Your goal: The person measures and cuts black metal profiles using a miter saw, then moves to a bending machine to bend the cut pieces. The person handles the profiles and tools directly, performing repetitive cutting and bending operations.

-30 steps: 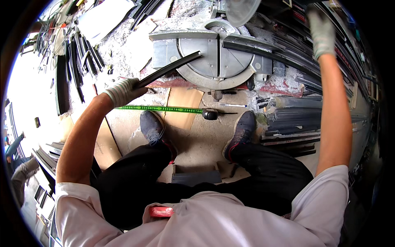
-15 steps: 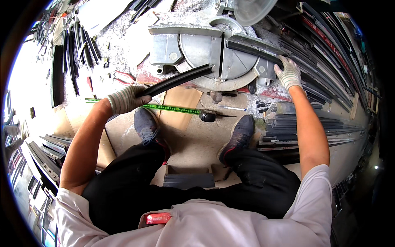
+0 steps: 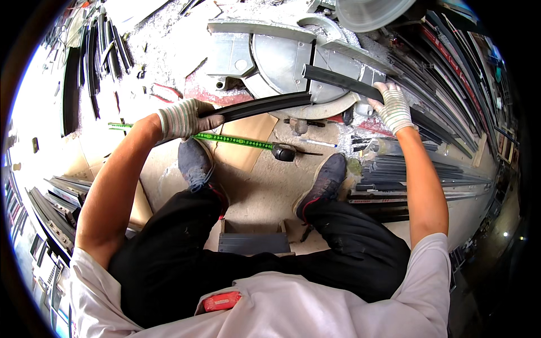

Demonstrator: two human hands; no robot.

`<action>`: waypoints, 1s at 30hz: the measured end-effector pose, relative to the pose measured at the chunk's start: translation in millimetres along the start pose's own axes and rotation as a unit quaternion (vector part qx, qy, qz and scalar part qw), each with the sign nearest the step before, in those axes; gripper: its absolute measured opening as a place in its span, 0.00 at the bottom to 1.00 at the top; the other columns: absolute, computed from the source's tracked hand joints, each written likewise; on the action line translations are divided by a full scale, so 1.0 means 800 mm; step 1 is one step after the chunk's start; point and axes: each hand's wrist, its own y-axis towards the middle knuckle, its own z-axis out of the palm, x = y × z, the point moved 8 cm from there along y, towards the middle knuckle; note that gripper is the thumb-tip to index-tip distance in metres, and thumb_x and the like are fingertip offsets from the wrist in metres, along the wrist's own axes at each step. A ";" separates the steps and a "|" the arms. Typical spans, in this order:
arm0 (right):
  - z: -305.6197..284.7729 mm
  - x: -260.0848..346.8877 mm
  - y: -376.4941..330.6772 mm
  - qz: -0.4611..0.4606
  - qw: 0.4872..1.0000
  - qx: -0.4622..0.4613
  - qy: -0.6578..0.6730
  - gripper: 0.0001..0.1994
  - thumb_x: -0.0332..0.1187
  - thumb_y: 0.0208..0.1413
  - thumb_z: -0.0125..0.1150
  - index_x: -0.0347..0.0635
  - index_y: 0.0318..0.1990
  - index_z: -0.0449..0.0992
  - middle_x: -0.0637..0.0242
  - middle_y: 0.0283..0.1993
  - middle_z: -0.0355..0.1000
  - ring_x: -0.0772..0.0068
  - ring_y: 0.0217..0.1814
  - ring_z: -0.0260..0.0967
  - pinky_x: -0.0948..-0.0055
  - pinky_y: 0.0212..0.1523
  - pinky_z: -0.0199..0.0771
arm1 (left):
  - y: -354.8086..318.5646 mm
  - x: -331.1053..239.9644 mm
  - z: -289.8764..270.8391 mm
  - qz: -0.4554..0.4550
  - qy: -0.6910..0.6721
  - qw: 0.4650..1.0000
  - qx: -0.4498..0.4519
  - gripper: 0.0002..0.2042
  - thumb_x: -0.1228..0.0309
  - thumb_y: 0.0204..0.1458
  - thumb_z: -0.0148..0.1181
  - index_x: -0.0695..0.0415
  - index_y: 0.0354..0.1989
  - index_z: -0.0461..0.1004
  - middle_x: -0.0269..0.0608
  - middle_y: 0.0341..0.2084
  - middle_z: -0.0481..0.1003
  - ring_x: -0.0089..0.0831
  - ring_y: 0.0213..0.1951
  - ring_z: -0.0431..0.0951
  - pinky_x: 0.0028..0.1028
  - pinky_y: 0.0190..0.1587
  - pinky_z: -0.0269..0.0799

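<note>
My left hand (image 3: 189, 118), in a striped work glove, is closed around a black metal profile (image 3: 267, 106). That bar points right, its far end over the front of the round saw table. In my right hand (image 3: 391, 107), gloved alike, is a second dark profile (image 3: 341, 80), gripped near its right end. Its free end reaches left over the slot of the grey miter saw base (image 3: 282, 61). The two bars' inner ends lie near each other at the slot, one behind the other. A green tape measure (image 3: 283, 152) lies pulled out on the floor below the left bar.
Long profiles (image 3: 451, 79) are stacked along the right, with more bundles (image 3: 417, 172) beside my right forearm. Short black offcuts (image 3: 107, 45) lie at far left. Red-handled pliers (image 3: 166, 90), a pen (image 3: 318, 143) and cardboard (image 3: 248, 141) are near the saw. A small box (image 3: 253, 242) sits between my legs.
My right hand has lifted its profile off the saw's fence and brought it toward me and left. My left hand has moved right with its bar, so the two ends are closer.
</note>
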 end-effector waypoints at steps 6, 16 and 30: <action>0.000 0.064 0.002 -0.063 0.994 0.051 0.068 0.25 0.45 0.53 0.73 0.48 0.57 0.77 0.54 0.52 0.73 0.48 0.58 0.68 0.54 0.62 0.69 | 0.007 0.005 -0.004 0.058 0.034 0.997 -0.038 0.28 0.46 0.65 0.59 0.66 0.45 0.80 0.41 0.22 0.75 0.26 0.26 0.70 0.35 0.31 0.72; -0.006 0.132 -0.005 -0.119 0.984 0.107 0.073 0.27 0.52 0.54 0.70 0.44 0.55 0.77 0.54 0.52 0.73 0.49 0.59 0.69 0.55 0.62 0.68 | -0.006 -0.007 -0.014 0.013 0.043 0.998 -0.034 0.25 0.50 0.60 0.67 0.66 0.41 0.83 0.50 0.24 0.80 0.27 0.28 0.75 0.36 0.36 0.74; 0.009 0.198 -0.028 -0.174 0.962 0.154 0.142 0.28 0.51 0.55 0.70 0.44 0.58 0.76 0.52 0.52 0.72 0.47 0.58 0.70 0.54 0.61 0.71 | 0.013 -0.009 -0.005 0.088 0.075 0.993 -0.018 0.28 0.65 0.45 0.81 0.65 0.53 0.80 0.46 0.37 0.84 0.32 0.39 0.83 0.32 0.47 0.80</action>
